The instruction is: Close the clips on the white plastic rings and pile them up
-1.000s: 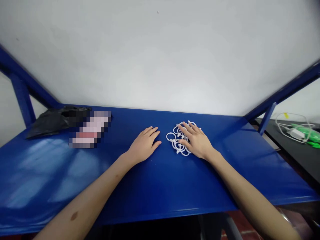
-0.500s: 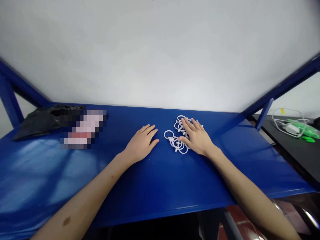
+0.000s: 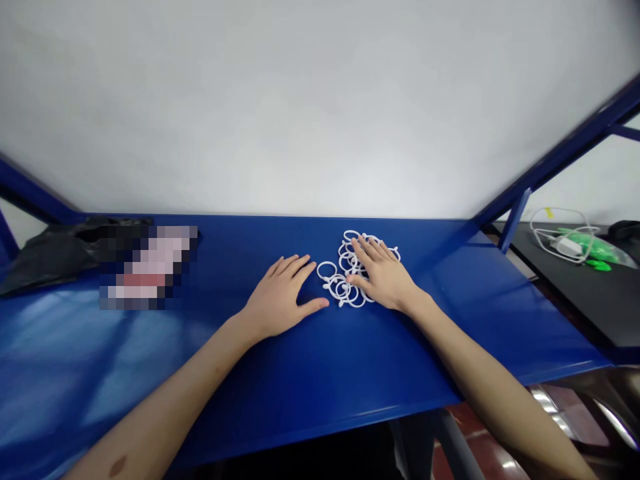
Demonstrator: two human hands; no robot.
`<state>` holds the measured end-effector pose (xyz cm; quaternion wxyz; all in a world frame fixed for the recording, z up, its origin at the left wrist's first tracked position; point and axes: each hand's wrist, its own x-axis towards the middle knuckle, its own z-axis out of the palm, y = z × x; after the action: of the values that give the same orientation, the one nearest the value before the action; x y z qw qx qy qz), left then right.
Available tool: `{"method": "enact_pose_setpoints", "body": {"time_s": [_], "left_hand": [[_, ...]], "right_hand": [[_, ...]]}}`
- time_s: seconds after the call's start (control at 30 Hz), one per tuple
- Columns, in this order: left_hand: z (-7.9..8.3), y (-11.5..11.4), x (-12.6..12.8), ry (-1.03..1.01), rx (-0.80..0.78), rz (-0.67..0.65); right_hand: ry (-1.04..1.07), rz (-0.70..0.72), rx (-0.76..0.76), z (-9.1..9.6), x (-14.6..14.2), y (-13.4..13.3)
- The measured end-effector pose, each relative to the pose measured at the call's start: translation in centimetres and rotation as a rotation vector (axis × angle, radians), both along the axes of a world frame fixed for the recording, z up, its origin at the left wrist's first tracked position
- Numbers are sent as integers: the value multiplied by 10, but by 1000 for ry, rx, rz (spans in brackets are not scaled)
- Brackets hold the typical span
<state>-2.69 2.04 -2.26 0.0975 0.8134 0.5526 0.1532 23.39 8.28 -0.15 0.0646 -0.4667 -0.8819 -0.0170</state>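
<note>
A pile of several white plastic rings point(image 3: 345, 277) lies on the blue metal shelf point(image 3: 320, 373), slightly right of centre. My right hand point(image 3: 383, 280) rests flat on top of the pile, fingers stretched out, covering its right part. My left hand point(image 3: 283, 297) lies palm down on the bare shelf just left of the rings. Its fingers are spread and its thumb points toward the pile, almost touching the nearest ring. Neither hand holds anything.
A black plastic bag point(image 3: 45, 253) and a blurred pinkish object point(image 3: 145, 270) lie at the shelf's back left. A white wall stands behind. Blue frame struts point(image 3: 555, 160) slant at the sides. At the right, a dark table carries a white cable point(image 3: 557, 237) and green items point(image 3: 595, 250).
The view has shifted slightly. My left hand has spread its thumb out toward the rings, and my right hand has slid the pile a little leftward, closer to the left hand.
</note>
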Motion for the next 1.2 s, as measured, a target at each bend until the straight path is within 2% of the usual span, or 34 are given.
{"method": "enact_pose_setpoints", "body": {"time_s": [0.2, 0.4, 0.63, 0.9, 1.03, 1.2], "left_hand": [[-4, -6, 22, 28, 85, 22], [-4, -3, 26, 32, 116, 97], [-4, 0, 20, 28, 69, 79], [2, -5, 17, -52, 59, -111], [1, -8, 20, -20, 67, -207], [-3, -7, 21, 14, 52, -218]], "right_hand": [[29, 116, -4, 2, -13, -8], [60, 185, -11, 1, -16, -9], [6, 6, 13, -1, -7, -4], [-17, -139, 0, -2, -1, 2], [-17, -169, -43, 2, -1, 2], [29, -153, -17, 8, 4, 6]]}}
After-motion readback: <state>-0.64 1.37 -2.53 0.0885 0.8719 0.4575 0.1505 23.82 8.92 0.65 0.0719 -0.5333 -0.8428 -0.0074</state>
